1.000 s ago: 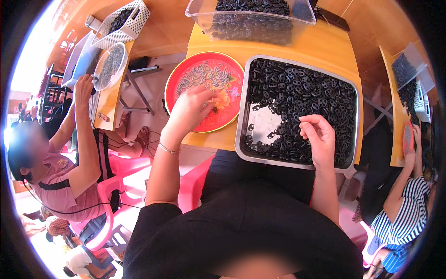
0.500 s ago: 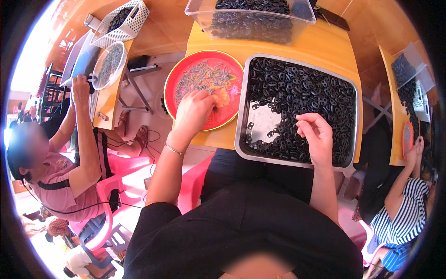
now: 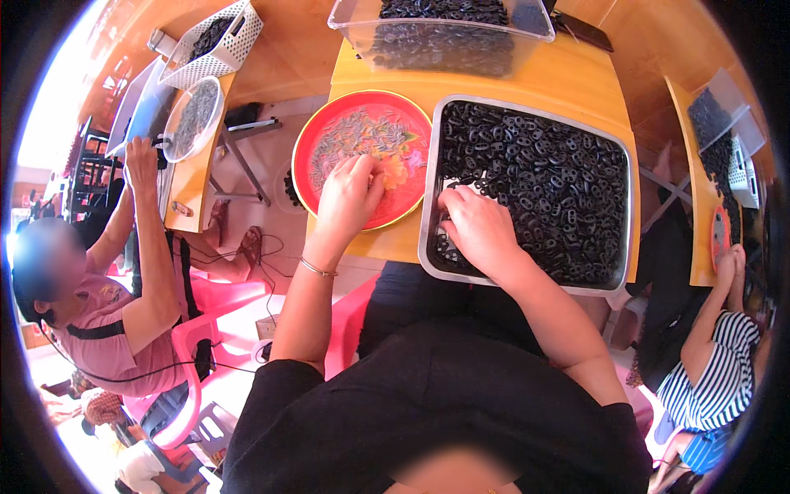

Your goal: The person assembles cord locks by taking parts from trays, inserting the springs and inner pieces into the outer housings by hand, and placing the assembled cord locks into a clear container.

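- So the left hand (image 3: pixel 352 193) was hanging over the red round tray (image 3: pixel 397 210), fingers curled in and mostly closed up. Couldn't tell if it had hold of anything, the fingertips were hidden.
- Right hand (image 3: pixel 479 230) was palm-down over the left part of the metal tray (image 3: pixel 429 177), fingers loosely bent, tips pointing down. No idea if it had a piece, sorry.
- The small grey pieces (image 3: pixel 354 132) were scattered around the red tray, which poked out a bit past the left edge of the counter (image 3: pixel 411 85).
- Black two-holed pieces (image 3: pixel 559 181) covered most of the metal tray, and that sat just beside the red one, taking up the counter's near right corner.
- Up along the far edge there was a clear bin (image 3: pixel 360 41) with loads more black bits in it.
- Some dark flat thing (image 3: pixel 586 33) lay by the far right corner, couldn't make out what.
- Over to the left, a person in a pink top (image 3: pixel 123 317) was sitting at another counter.
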`<control>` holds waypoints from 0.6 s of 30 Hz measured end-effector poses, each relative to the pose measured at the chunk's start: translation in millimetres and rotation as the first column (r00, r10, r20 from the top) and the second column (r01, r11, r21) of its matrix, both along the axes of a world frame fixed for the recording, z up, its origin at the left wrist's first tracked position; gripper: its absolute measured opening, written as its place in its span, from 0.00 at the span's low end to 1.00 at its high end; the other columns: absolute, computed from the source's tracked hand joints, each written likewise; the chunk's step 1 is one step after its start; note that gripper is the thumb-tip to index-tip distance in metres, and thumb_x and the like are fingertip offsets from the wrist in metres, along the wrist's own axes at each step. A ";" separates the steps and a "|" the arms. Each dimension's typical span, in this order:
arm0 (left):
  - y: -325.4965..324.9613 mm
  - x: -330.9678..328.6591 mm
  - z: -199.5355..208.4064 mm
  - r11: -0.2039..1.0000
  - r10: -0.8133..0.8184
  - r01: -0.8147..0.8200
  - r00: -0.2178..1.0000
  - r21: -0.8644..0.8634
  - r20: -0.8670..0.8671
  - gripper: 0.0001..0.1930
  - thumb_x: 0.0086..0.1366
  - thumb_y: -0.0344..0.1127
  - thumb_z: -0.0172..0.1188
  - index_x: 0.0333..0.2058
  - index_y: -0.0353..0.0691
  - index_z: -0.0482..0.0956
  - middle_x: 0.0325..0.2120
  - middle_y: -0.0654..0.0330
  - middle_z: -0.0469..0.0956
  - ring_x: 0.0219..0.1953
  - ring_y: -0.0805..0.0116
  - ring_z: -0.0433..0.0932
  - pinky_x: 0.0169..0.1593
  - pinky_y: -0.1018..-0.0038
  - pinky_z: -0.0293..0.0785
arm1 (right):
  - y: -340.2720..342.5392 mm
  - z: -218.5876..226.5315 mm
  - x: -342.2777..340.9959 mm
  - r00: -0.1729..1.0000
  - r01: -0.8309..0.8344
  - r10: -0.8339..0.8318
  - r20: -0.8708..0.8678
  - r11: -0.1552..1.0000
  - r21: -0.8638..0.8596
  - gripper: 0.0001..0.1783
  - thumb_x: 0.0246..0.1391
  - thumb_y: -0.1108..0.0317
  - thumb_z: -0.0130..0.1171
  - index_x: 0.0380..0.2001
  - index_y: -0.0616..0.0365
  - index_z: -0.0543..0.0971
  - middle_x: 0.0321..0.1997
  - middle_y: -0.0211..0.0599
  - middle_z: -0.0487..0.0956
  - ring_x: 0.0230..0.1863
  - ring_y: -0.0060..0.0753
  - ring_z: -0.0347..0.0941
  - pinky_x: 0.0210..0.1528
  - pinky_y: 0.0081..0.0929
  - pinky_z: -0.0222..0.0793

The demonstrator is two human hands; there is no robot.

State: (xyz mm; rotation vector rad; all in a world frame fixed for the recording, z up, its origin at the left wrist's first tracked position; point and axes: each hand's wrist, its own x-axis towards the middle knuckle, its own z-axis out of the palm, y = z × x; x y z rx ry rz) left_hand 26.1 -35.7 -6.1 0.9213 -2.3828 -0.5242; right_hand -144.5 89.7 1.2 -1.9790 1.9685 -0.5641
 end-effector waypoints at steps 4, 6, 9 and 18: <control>2.5 0.4 -0.3 0.999 -0.023 0.021 0.997 -0.026 -0.071 0.06 0.49 0.24 0.57 0.27 0.34 0.70 0.22 0.54 0.74 0.28 0.58 0.74 0.33 0.69 0.71 | -0.1 -6.2 0.2 0.997 0.067 -0.063 -0.048 0.993 0.094 0.10 0.39 0.71 0.58 0.30 0.55 0.73 0.30 0.36 0.73 0.32 0.41 0.72 0.33 0.36 0.69; 5.2 0.1 -1.4 0.967 0.088 -0.041 0.980 0.251 -0.180 0.06 0.50 0.23 0.57 0.29 0.34 0.73 0.24 0.55 0.76 0.28 0.64 0.77 0.33 0.74 0.72 | 3.9 -9.2 -5.2 0.998 0.057 -0.053 -0.044 0.995 0.086 0.09 0.39 0.71 0.58 0.29 0.56 0.73 0.29 0.37 0.73 0.31 0.42 0.72 0.32 0.36 0.69; 6.3 2.5 0.4 0.935 0.136 -0.048 0.963 0.350 -0.231 0.06 0.52 0.23 0.57 0.31 0.33 0.74 0.27 0.56 0.77 0.28 0.69 0.78 0.33 0.78 0.73 | 11.7 -9.7 -16.5 0.992 0.002 0.000 0.126 1.000 -0.020 0.06 0.40 0.73 0.58 0.26 0.58 0.75 0.27 0.39 0.73 0.28 0.40 0.72 0.30 0.32 0.69; 23.7 -8.9 5.5 0.696 0.220 0.298 0.778 0.653 -0.589 0.13 0.51 0.19 0.58 0.36 0.35 0.71 0.27 0.61 0.77 0.32 0.76 0.75 0.39 0.80 0.71 | 26.1 11.2 -24.9 0.558 0.190 -0.262 0.788 0.964 0.186 0.04 0.46 0.76 0.57 0.28 0.62 0.75 0.27 0.31 0.76 0.28 0.18 0.72 0.31 0.17 0.68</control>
